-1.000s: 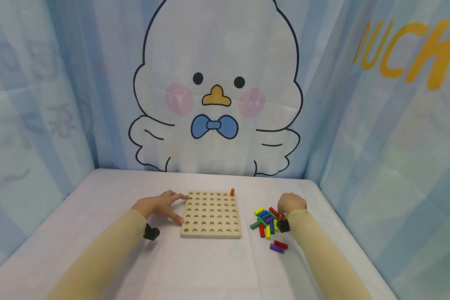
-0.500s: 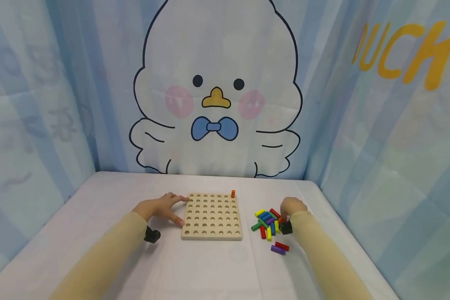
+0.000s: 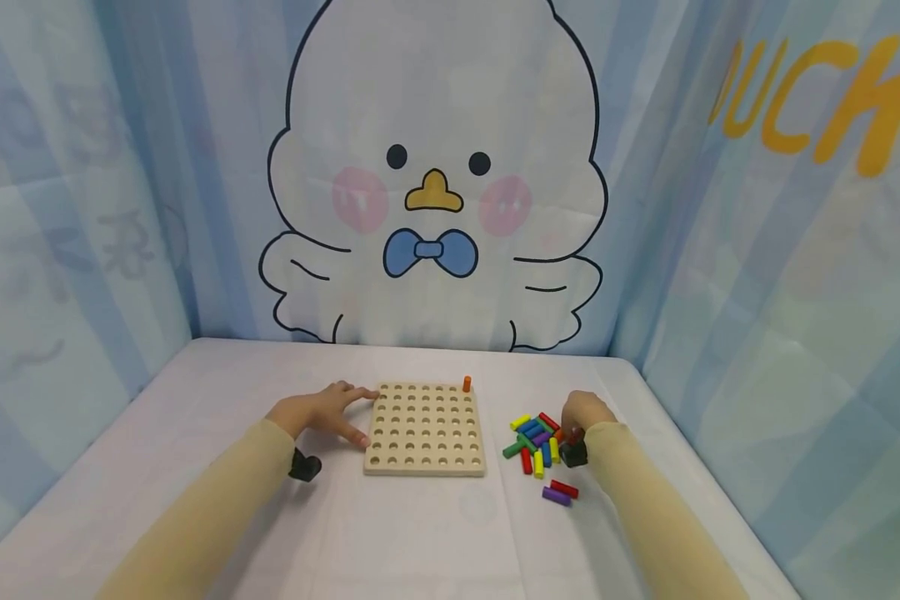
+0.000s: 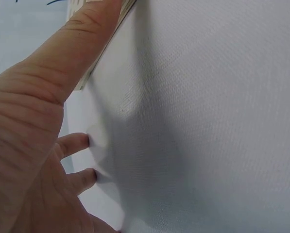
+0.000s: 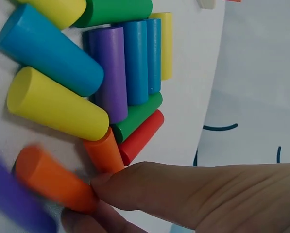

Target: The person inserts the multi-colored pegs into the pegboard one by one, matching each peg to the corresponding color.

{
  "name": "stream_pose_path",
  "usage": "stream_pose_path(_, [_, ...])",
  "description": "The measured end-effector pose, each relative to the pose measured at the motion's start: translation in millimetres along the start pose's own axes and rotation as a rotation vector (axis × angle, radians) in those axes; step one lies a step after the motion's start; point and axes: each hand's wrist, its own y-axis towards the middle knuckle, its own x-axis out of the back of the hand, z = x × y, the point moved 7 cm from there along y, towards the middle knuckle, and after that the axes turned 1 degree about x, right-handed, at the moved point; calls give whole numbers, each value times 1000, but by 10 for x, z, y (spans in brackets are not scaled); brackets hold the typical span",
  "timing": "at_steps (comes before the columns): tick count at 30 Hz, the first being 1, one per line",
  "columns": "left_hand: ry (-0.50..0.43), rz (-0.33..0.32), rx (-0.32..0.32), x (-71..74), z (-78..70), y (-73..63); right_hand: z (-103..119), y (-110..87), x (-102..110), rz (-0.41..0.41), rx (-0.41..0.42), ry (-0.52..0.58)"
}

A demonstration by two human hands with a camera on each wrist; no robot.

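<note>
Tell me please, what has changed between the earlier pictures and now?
The right hand moved slightly right. It pinches an orange peg now; the head view does not show when it took hold. Unchanged: the left hand touching the board, the corner peg, the visible loose pegs.

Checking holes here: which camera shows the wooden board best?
The head view: it shows nearly the whole wooden board, holes up, an orange peg in the far right corner. The left wrist view shows only an edge past the left hand; the right wrist view, at most a pale corner.
</note>
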Motion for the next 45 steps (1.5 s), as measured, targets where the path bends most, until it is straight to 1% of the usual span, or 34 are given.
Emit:
stream_pose_path(4, [3,-1,-9,8,-3,6,37,3,30,-14,19,19])
stream_pose_path(9, [1,2,-6,8,-2,3,104,-58,85,-36,41,35])
stream_pose_path(16, [-7,4,-5,5,-1,-4,177,-121,177,-120,92,32])
stream_pose_path(18, [-9,3,-6,0,1,-2,186,-120,190,-133,99,39])
stream_pose_path(24, [-3,0,1,-5,18,2,224,-114,232,-152,125,47])
stream_pose_path(30, [6,1,18,-19,30,33,249,-77,241,-164,143,19])
stream_pose_path(33, [3,2,22,-14,23,31,250,-29,235,-158,140,31])
stream_pose_path(36, [1,4,20,-12,8,17,250,-23,227,-152,135,59])
stream_pose_path(40, [4,2,15,-13,-3,10,299,-82,264,-179,151,60])
stream_pose_path(45, [9,4,8,-12,-3,7,416,-179,334,-233,198,45])
